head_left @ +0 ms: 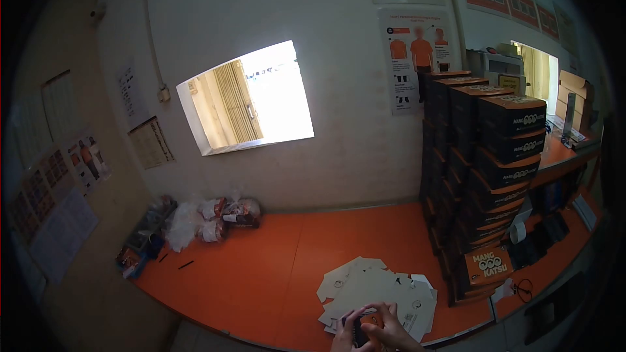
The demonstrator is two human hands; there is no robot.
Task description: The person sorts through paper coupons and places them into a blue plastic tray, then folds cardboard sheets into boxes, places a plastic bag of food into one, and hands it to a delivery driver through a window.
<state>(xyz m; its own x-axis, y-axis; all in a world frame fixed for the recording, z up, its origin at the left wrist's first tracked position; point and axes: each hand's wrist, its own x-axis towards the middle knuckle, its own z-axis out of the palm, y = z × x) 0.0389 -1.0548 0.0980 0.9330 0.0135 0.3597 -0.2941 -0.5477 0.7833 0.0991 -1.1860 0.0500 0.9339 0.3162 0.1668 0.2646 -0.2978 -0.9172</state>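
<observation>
At the bottom edge of the view, my left hand (345,334) and my right hand (391,332) both grip a small black-and-orange cardboard box (372,321). The fingers of each hand curl over its top and sides, and its lower part is cut off by the frame. Just beyond and beneath my hands lies a loose pile of flat, pale box blanks (372,280), their plain sides up. Several have cut tabs and round marks.
Tall stacks of black-and-orange boxes (499,169) stand on the right of the orange table (261,274). Plastic-wrapped bundles (212,218) and a bin of items (140,241) sit at the far left, near two dark pens (186,264). A tape roll (518,231) lies beyond the stacks.
</observation>
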